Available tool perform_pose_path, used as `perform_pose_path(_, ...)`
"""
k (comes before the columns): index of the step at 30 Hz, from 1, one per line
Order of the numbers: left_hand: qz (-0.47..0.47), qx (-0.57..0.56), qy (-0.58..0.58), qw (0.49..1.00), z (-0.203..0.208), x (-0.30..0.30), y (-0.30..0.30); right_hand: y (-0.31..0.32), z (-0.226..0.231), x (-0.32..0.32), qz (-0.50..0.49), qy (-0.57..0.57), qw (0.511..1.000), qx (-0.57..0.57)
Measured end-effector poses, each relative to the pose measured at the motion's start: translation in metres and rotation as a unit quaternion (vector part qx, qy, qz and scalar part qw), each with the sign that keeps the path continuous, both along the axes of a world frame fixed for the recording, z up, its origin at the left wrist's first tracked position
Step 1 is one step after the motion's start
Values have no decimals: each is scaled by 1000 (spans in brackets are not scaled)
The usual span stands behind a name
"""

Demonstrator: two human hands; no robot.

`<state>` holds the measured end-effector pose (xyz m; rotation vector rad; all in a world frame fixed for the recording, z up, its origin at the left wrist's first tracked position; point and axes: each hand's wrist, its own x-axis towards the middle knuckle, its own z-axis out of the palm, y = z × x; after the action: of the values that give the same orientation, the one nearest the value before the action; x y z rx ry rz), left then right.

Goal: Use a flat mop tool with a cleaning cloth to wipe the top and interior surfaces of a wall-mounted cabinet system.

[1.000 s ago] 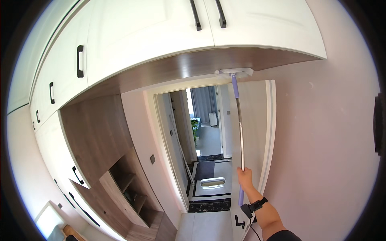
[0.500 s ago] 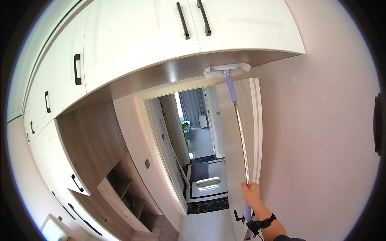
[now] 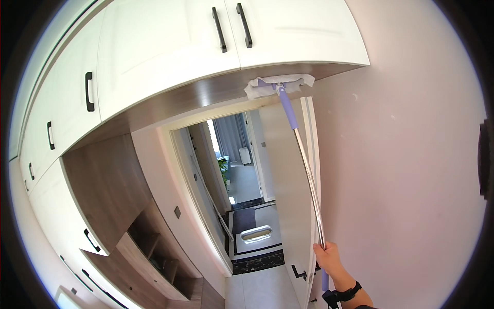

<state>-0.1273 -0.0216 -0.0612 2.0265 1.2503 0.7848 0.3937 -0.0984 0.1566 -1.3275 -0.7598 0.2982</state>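
Cabinetry, white with black bar handles, spans the top of the view: overhead cupboards (image 3: 164,56) with a brown wood-grain underside (image 3: 206,91). Plain pale pink wall (image 3: 401,170) on the right; brown wood-grain shelf unit (image 3: 103,180) at lower left. Below the underside, a pale door (image 3: 288,175) stands open beside its door frame (image 3: 216,114), which leaves the hallway beyond in view.

Flat mop (image 3: 309,175) slants up across the door: metal pole, purple collar (image 3: 288,109), head wrapped in white cloth (image 3: 261,91). Head sits up at the underside, above the door's top edge; whether the cloth touches the board, cannot tell. Cloth edges hang loose past the plate.

Right hand (image 3: 329,259) is closed around the metal pole, fingers wrapped, just above the purple end grip (image 3: 325,280). Holding low presumably buys reach, since nearly the whole pole extends above the hand. Left hand out of frame; its grip cannot be told.

Black lever handle (image 3: 298,273) on the door, near the hand. Black strap (image 3: 351,292) around the right wrist, probably to secure the small device attached to it
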Motion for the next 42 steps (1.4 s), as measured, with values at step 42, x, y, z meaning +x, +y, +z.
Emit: perform_pose_path(42,-132,-83,64,986,-11,96,100,-104,8,7,-62,17,992,-105)
